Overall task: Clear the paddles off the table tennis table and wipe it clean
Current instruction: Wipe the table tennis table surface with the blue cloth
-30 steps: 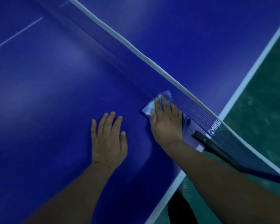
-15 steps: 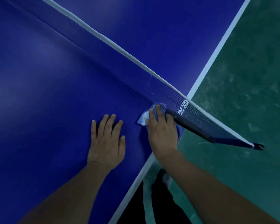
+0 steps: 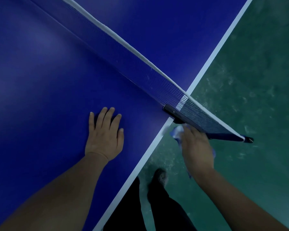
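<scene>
The blue table tennis table [image 3: 40, 80] fills the left and top of the view, with a white line along its side edge. My left hand [image 3: 105, 134] rests flat on the surface near that edge, fingers straight. My right hand [image 3: 196, 150] is past the edge, over the floor, just under the net's overhanging end. It holds a pale blue cloth [image 3: 178, 132], which shows ahead of the fingers and below the wrist. No paddles are in view.
The net [image 3: 140, 64] runs diagonally across the table; its dark clamp [image 3: 169, 111] and post [image 3: 230, 137] stick out over the green floor [image 3: 249, 80]. My dark trouser legs and a shoe [image 3: 160, 176] stand close to the table's edge.
My right hand has slid the cloth along the net, off the table's side edge and out over the floor. My left hand has stayed flat on the table.
</scene>
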{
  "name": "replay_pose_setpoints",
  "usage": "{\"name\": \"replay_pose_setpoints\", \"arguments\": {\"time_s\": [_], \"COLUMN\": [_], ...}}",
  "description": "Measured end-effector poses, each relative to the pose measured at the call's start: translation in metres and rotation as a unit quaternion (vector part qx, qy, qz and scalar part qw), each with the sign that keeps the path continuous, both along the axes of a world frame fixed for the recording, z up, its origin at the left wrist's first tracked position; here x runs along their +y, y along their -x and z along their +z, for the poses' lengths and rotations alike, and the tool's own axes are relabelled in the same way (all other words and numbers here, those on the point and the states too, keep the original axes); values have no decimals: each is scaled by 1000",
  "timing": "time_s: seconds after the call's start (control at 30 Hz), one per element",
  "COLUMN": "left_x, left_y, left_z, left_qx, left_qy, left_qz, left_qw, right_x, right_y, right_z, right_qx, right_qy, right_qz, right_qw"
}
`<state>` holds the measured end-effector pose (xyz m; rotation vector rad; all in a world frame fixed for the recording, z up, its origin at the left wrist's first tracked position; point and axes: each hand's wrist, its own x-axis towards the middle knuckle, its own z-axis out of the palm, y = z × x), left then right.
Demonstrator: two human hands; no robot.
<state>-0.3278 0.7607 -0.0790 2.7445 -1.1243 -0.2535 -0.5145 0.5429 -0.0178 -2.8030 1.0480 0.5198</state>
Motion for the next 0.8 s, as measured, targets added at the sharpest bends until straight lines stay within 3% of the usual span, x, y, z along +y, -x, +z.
{"name": "replay_pose_setpoints", "arguments": {"time_s": [0.13, 0.2, 0.3, 0.4, 0.47, 0.53, 0.57, 0.6, 0.73, 0.8], "left_x": [0, 1, 2, 7, 13, 20, 23, 26, 27, 20], "left_y": [0, 0, 1, 6, 17, 36, 49, 62, 112, 131], "left_z": [1, 2, 2, 3, 3, 4, 5, 6, 14, 20], "left_qx": [-3, -5, -9, -12, -9, 7, 14, 21, 46, 75], "left_qy": [-3, -8, 8, 40, 51, 42, 39, 37, 45, 55], "left_qz": [-2, 4, 7, 12, 25, 19, 18, 19, 28, 37], "left_qw": [1000, 1000, 1000, 999, 998, 999, 999, 999, 998, 995], "right_x": [23, 22, 9, 4, 4, 19, 25, 29, 31, 23], "right_y": [-49, -54, -9, 38, 42, 22, 4, -13, -18, 7], "right_z": [-14, -24, -34, -23, -31, -29, -31, -33, -51, -44], "right_qx": [-107, -61, 41, 165, 21, -145, -183, -199, -52, -56], "right_qy": [-35, -36, -74, -77, -52, -37, -38, -66, -84, -144], "right_qz": [85, 97, 2, -14, 2, -46, -35, -6, 94, 63], "right_qw": [990, 993, 996, 983, 998, 988, 982, 978, 991, 986]}}
